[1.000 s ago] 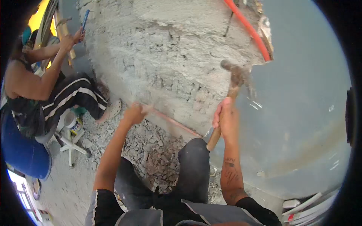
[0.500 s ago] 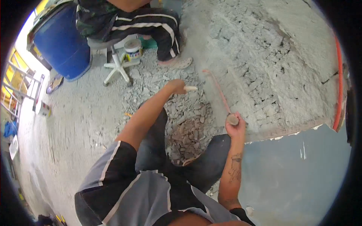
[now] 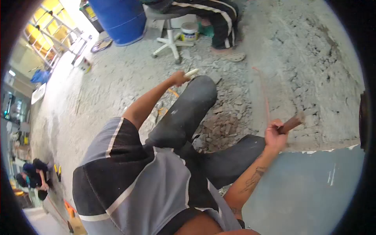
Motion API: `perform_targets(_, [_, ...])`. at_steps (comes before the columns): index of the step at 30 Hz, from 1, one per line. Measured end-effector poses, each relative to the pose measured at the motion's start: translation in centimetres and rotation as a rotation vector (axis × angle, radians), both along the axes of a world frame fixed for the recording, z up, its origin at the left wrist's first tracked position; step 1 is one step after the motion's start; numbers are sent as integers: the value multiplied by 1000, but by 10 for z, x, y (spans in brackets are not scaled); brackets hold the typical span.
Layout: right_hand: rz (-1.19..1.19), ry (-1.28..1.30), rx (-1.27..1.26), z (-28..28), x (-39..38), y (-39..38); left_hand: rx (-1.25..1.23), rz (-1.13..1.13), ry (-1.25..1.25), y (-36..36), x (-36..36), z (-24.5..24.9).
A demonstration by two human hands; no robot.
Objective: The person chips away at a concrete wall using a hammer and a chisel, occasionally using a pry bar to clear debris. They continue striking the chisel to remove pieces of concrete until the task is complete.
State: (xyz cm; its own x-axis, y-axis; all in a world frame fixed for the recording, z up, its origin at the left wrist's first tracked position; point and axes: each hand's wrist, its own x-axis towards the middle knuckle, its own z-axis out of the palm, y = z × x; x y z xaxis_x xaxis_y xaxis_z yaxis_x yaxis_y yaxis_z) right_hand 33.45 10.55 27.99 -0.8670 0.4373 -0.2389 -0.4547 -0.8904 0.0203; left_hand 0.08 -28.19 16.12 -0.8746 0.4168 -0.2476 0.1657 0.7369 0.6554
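Now the hammer handle (image 3: 291, 124) sticks out up and right of the right hand (image 3: 274, 137), grip clenched round its lower end, right of the rubble pile (image 3: 221, 129) and against the chipped wall (image 3: 313, 78). A pale chisel (image 3: 192, 72) pokes from the left hand (image 3: 179, 77), grip clenched on it, above the rubble pile. Since half a second ago the view has swung left and the hammer handle has tilted out sideways. A co-worker's stool (image 3: 169, 41) and a blue barrel (image 3: 119, 17) stand well beyond the rubble pile.

Grey short-sleeve shirt (image 3: 156, 184), black sleeve panels, white piping. Dark grey trousers (image 3: 184, 113). Dark tattoos (image 3: 252, 181) on the forearm below the bare right hand (image 3: 274, 138).
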Motion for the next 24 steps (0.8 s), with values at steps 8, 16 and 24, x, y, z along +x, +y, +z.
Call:
perform_targets(8, [5, 98, 3, 7, 18, 1, 202, 556, -390, -149, 109, -5])
perform_targets(16, [-7, 109, -97, -31, -10, 43, 239, 546, 75, -133, 127, 29])
perform_targets(24, [61, 76, 51, -64, -73, 65, 327, 520, -122, -75, 200, 24])
